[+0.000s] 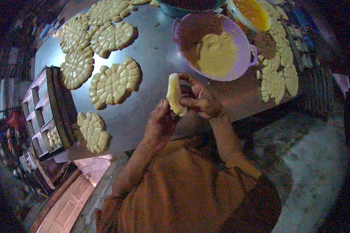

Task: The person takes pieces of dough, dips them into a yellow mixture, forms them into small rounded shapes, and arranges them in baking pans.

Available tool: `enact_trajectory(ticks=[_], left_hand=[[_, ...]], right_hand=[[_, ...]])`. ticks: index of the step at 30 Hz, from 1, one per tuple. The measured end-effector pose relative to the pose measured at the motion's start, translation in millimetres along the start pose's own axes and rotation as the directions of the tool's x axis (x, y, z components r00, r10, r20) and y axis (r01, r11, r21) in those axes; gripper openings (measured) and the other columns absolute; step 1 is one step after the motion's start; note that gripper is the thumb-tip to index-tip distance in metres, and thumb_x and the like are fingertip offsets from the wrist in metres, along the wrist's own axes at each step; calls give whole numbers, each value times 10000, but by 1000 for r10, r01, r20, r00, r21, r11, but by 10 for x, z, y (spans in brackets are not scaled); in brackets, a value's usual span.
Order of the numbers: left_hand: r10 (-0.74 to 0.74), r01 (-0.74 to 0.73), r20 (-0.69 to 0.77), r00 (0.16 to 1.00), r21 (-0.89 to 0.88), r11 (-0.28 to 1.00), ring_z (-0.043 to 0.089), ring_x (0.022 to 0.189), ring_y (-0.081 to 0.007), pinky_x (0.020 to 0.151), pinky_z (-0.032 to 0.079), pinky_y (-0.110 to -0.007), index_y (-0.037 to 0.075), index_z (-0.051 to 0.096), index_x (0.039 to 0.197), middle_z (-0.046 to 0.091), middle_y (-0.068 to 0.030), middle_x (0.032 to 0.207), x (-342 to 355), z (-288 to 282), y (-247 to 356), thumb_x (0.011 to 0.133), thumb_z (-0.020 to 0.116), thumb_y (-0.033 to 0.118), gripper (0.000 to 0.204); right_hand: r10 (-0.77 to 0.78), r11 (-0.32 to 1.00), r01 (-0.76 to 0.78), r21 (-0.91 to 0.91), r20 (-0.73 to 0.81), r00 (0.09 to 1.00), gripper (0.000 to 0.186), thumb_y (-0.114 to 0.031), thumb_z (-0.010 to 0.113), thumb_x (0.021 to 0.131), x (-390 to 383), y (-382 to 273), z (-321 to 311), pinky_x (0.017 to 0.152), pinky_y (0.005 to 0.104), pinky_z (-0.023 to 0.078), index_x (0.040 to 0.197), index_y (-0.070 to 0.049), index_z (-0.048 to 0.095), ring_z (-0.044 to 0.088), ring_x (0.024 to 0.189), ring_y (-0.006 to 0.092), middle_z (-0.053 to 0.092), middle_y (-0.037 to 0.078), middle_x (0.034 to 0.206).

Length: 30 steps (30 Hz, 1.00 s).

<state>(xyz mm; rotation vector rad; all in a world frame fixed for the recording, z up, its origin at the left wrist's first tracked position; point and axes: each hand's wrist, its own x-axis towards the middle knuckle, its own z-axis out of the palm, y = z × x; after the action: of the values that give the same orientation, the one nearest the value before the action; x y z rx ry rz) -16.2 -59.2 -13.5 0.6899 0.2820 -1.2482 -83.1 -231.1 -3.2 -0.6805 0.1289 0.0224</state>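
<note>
Over the near part of the metal table [151,50], a pale yellow piece of dough [173,93] is held upright and slightly folded between my two hands. My left hand [160,119] grips its lower end with closed fingers. From the right side, my right hand [204,100] pinches it between thumb and fingers. Just beyond my right hand stands a purple basin [186,32] with handles, holding a mound of soft yellowish paste [217,54]. Left of my hands lies a flat cluster of dough pieces pressed together [116,82]; a smaller cluster [92,132] lies nearer me.
More dough clusters [77,68] cover the far left, and others [274,81] line the right edge. A stack of divided metal trays [41,103] stands at the left edge, small dough balls [53,138] in one compartment. Behind the basin is a tub of orange-yellow liquid [252,14].
</note>
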Motion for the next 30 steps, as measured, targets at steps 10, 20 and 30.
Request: enact_trajectory(ticks=[10,20,30], left_hand=[[228,-230,66,971,24,973,599,1008,-165,854,505,-317,112,556,1108,611,-31,1092,-266,-402,258,967,583,299,235],[108,-108,107,988,-6,994,605,1059,-201,935,506,-346,48,489,1278,590,-81,1197,-385,-658,334,932,634,234,419],[287,-282,13,958,-144,948,617,1039,-214,906,525,-329,17,516,1210,616,-102,1137,-550,-575,365,910,657,226,391]], right_hand=[[-134,989,113,-99,-243,961,618,12,650,850,82,608,160,984,352,475,1404,-108,403,555,1172,209,564,76,1282],[-129,990,108,-95,-243,961,514,19,629,859,104,817,287,1012,357,453,1340,-83,480,562,1161,213,568,63,1275],[-528,197,333,-922,187,829,355,-42,654,840,69,868,604,870,383,544,1191,-99,652,607,1099,256,617,120,1211]])
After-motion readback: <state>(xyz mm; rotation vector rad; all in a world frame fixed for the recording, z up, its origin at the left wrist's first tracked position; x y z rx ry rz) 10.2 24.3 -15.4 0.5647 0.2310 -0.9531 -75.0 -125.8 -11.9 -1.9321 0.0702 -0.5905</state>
